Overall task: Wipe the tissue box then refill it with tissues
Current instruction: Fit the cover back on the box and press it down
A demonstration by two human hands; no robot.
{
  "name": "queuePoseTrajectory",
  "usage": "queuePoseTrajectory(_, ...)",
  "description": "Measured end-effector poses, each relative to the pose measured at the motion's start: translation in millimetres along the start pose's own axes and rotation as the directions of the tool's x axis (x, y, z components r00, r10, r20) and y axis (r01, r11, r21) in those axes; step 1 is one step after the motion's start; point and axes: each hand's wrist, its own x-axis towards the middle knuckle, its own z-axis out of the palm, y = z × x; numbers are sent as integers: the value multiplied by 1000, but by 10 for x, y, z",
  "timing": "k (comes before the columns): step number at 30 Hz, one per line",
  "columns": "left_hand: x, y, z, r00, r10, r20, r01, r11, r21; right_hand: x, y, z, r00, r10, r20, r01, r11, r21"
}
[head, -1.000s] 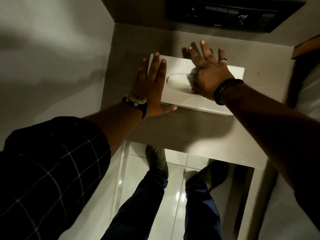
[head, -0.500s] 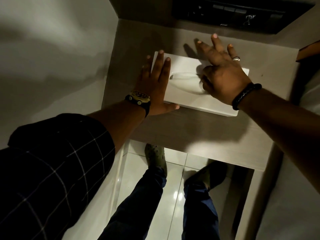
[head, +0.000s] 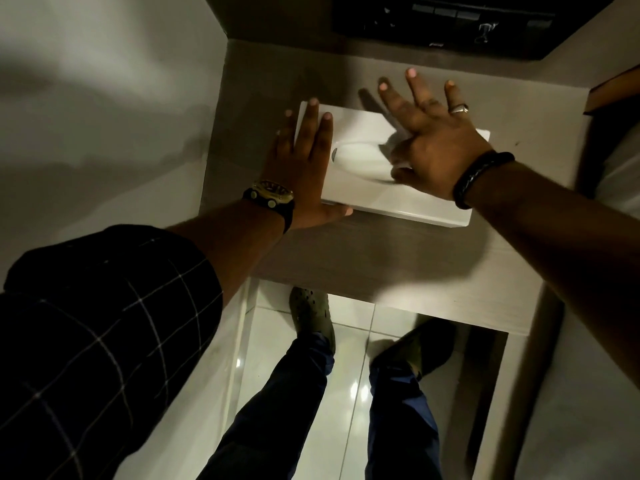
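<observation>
A white tissue box [head: 412,199] with an oval slot [head: 360,161] in its top lies on a small wooden bedside shelf [head: 381,261]. My left hand [head: 304,168], with a watch on the wrist, lies flat over the box's left end, thumb hooked along the front edge. Over the right half of the box is my right hand [head: 440,140], three fingers spread past the far edge. Its thumb and bent index finger press at the slot's right end. The inside of the box is hidden.
A pale wall [head: 104,116] closes the left side. A dark switch panel [head: 450,26] is set in the back wall. A wooden edge [head: 613,91] and white bedding stand at the right. Below the shelf are glossy floor tiles [head: 349,393] and my feet.
My right hand has slid toward the right along the box top and its fingers have spread wider. My left hand has stayed on the box's left end.
</observation>
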Motion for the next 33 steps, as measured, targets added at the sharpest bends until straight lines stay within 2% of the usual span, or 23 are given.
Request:
queuePoseTrajectory(6, 0, 2, -21, 1000, 8, 3, -8, 1000, -12, 113, 1, 71, 1000, 14, 18, -14, 999, 31)
queuePoseTrajectory(11, -3, 1, -11, 1000, 5, -3, -5, 1000, -5, 158, 5, 103, 999, -43, 1, 43, 999, -33)
queuePoseTrajectory(19, -6, 9, -21, 999, -12, 31, 12, 1000, -2, 323, -156, 120, 1000, 6, -10, -5, 996, 84)
queuePoseTrajectory(27, -1, 7, 9, 1000, -19, -11, 20, 999, 34, 305, -99, 174, 994, -43, -99, 54, 992, 111)
queuePoseTrajectory(33, -5, 8, 13, 1000, -15, -19, 16, 999, 42, 300, -46, 185, 994, -84, -66, 95, 975, 199)
